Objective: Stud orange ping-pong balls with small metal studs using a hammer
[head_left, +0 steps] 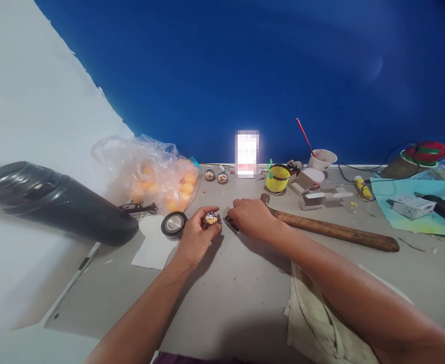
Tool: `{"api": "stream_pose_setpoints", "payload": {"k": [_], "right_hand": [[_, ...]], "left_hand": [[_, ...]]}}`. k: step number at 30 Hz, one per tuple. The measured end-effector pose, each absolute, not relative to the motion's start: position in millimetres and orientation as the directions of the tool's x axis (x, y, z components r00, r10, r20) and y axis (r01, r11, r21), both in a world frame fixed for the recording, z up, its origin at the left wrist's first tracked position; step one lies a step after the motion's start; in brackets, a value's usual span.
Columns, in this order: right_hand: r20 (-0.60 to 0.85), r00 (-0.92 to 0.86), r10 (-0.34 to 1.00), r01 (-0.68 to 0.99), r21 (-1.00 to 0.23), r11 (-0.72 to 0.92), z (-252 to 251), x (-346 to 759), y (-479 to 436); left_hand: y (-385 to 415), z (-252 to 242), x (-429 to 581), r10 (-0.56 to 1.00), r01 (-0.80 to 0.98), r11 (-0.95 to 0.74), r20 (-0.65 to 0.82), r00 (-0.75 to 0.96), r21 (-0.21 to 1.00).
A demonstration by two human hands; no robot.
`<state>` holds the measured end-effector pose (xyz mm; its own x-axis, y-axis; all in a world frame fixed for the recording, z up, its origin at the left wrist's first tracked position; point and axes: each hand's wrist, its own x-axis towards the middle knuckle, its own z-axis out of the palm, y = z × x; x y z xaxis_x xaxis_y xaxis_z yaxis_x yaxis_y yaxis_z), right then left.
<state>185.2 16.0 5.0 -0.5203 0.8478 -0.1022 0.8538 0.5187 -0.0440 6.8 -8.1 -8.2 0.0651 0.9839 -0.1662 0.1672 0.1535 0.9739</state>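
Note:
My left hand (196,237) grips a small shiny ball (212,219) with silver and gold mirror-like facets, thumb and fingers around its sides. Just to its right, my right hand (250,216) is bent down with its fingers together at a small dark object (231,223) on the table. The fingertips are mostly hidden, so what they pinch cannot be made out. Two similar faceted pieces, one (210,175) beside the other (222,177), sit farther back. Left of my left hand lies a roll of black tape (173,224).
A wooden-handled hammer (336,230) lies right of my right hand, near a cloth (313,318). A plastic bag of orange balls (165,177) and a dark cylinder (67,207) are on the left. Behind stand a bright screen (247,151), yellow cup (276,182) and white cup (323,159).

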Motion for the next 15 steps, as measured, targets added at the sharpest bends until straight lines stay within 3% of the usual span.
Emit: {"api": "stream_pose_setpoints", "payload": {"k": [15], "right_hand": [[-0.112,-0.56,0.821,0.828,-0.028,0.56,5.4,184.2,12.7]], "left_hand": [[-4.6,-15.5,3.6,0.983,0.149,0.15,-0.163,0.085,0.977]]}}
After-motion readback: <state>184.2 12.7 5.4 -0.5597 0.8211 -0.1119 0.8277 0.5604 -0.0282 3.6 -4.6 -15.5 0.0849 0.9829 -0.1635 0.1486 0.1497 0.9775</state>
